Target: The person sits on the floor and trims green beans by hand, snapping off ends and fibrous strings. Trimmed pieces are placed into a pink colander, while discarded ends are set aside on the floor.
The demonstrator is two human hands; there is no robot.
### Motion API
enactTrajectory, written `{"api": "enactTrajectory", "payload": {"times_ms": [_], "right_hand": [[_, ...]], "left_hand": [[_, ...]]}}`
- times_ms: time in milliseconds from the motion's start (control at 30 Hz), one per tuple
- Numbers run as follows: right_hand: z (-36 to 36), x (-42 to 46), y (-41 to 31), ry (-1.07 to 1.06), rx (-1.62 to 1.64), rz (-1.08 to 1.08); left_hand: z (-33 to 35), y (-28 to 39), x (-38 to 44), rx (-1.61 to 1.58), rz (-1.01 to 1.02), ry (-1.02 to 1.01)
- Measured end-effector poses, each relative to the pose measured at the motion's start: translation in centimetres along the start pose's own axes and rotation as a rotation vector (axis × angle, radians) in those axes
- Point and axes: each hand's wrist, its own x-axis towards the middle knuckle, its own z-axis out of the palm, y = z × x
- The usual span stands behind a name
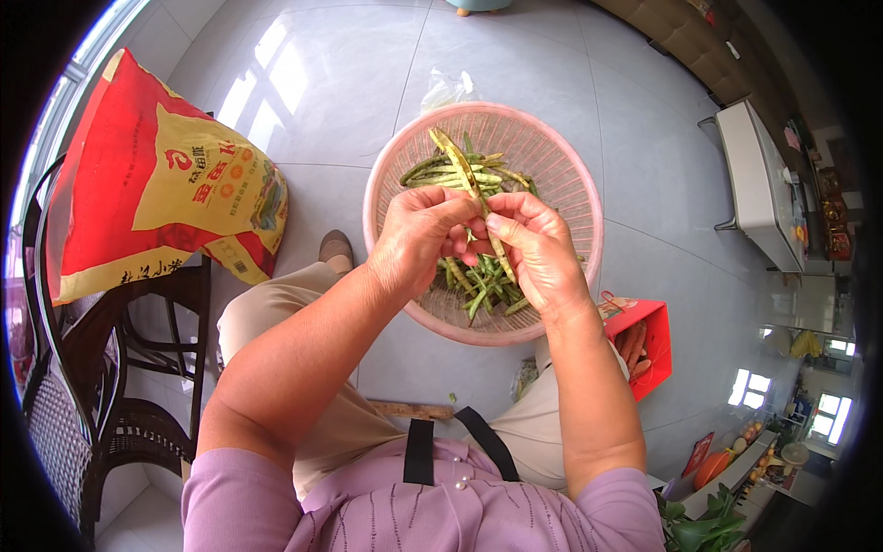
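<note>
Between my hands, above a round pink plastic basket (pixel 483 339), is a long yellow-green bean pod (pixel 463 165). Its upper part is split open along its length. My left hand (pixel 428 231) pinches the pod near the middle with thumb and fingers. Just below that point, my right hand (pixel 534 241) grips it between thumb and fingers. Whole green bean pods (pixel 493 283) lie in the near part of the basket, and longer pods (pixel 441 172) lie in its far part. My hands hide the middle of the basket.
A large red and yellow sack (pixel 165 179) stands at the left by dark wicker chairs (pixel 152 290). Right of my knee is a red box (pixel 659 345) holding reddish-brown items. A clear plastic bag (pixel 448 90) lies beyond the basket. A wooden strip (pixel 414 410) lies near my lap.
</note>
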Motion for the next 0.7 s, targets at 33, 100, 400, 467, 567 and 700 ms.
{"api": "enactTrajectory", "payload": {"times_ms": [33,100,400,467,567,700], "right_hand": [[0.17,-0.12,-0.13,-0.014,-0.018,-0.012],[0.41,-0.25,-0.15,0.016,-0.075,-0.035],[-0.06,-0.09,0.03,0.043,-0.286,-0.136],[0.05,-0.06,0.16,0.049,-0.316,-0.159],[0.32,-0.09,0.41,0.071,-0.342,-0.194],[0.65,-0.14,0.60,0.087,-0.339,-0.203]], "left_hand": [[-0.17,-0.04,0.02,0.008,0.011,-0.025],[-0.47,-0.05,0.02,0.024,0.032,-0.074],[0.17,0.36,-0.33,0.058,-0.006,-0.057],[0.03,0.20,-0.28,0.047,0.012,-0.058],[0.32,0.14,-0.33,0.037,0.019,-0.031],[0.45,0.11,-0.41,0.022,0.002,0.004]]}}
